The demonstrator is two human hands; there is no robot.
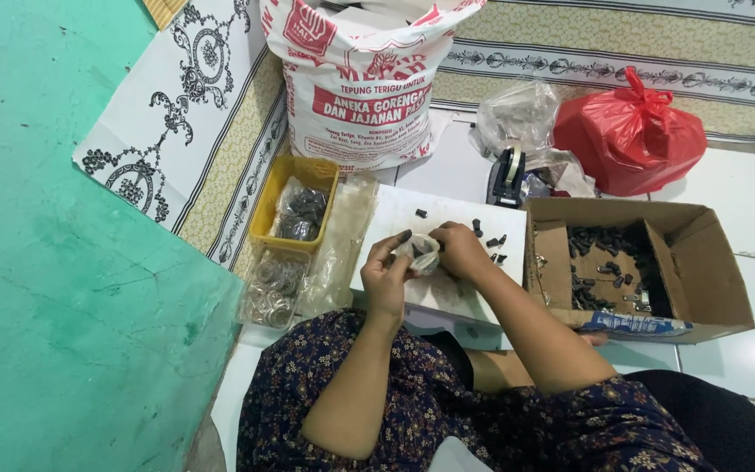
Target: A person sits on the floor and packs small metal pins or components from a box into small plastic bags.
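While gripped between left hand and right hand, both pinched shut on it, small clear bag held just above white board. Loose black parts scattered beside; cardboard box at right. Risk judged: slack grip tipping bag, spilling parts off board edge.

One head-worn camera looks steeply down, close over the lap and floor.

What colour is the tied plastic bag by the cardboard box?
Red; the tied plastic bag shows best in the head view.
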